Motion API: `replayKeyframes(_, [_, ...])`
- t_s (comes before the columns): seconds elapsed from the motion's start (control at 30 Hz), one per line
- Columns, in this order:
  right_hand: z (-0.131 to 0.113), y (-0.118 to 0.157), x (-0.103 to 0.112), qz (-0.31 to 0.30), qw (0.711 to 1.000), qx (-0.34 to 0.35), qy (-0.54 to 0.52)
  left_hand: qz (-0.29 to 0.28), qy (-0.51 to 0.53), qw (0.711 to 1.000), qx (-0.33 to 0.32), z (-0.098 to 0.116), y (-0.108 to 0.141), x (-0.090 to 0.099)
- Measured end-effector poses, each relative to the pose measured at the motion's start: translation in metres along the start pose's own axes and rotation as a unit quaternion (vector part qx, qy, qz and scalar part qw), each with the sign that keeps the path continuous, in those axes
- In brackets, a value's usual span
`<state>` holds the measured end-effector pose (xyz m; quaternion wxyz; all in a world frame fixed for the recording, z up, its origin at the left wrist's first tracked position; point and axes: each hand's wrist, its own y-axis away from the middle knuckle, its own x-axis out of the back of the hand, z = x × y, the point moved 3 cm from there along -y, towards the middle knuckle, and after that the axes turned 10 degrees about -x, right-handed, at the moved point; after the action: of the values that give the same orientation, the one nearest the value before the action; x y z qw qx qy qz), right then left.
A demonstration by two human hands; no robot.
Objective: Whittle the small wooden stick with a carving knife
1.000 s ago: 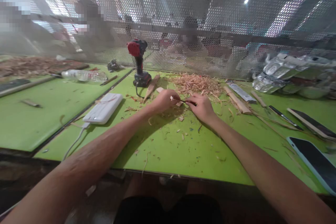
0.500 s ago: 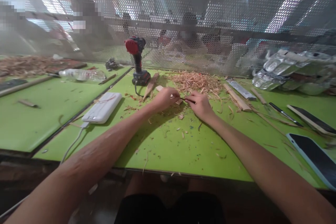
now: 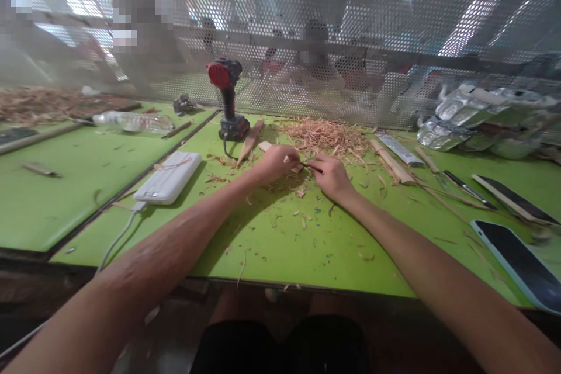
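My left hand (image 3: 279, 163) is closed near the middle of the green table (image 3: 272, 251), with a small pale piece showing at its fingers. Facing it, my right hand (image 3: 329, 174) pinches a thin dark object (image 3: 305, 165) whose tip reaches toward the left fingers. Under and behind the left hand lies a flat pale wood piece (image 3: 265, 146). Just beyond both hands sits a heap of wood shavings (image 3: 326, 135). Small chips are scattered in front of them.
A red and black drill (image 3: 228, 96) stands upright behind, beside a pointed wood strip (image 3: 251, 141). At left are a white power bank (image 3: 169, 177) with a cable and a plastic bottle (image 3: 134, 122). At right lie a phone (image 3: 519, 263), a pen and wood sticks. Perforated mesh stands behind.
The view has shifted slightly, so the table items appear a little further left. My hands remain close together; the dark object between them has tilted slightly.
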<state>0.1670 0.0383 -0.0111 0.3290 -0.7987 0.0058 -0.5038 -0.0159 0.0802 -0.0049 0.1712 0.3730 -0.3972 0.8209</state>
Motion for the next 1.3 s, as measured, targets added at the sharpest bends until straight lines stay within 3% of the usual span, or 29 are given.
replayKeyframes(0.33, [-0.001,0.001,-0.003,-0.015,0.999,0.005,0.045,0.002,0.012,1.0,0.024,-0.002,-0.001,0.0])
replayKeyframes(0.7, [-0.011,0.003,0.004,-0.036,0.995,-0.046,0.084,0.042,0.134,0.986,0.09,-0.011,0.004,0.002])
replayKeyframes(0.97, [-0.01,0.003,0.011,0.016,0.987,-0.128,0.091,0.042,0.142,0.983,0.111,-0.008,0.006,0.003])
replayKeyframes(1.3, [-0.001,0.003,0.009,0.039,0.985,-0.153,0.062,0.072,0.14,0.983,0.091,-0.017,0.007,0.01])
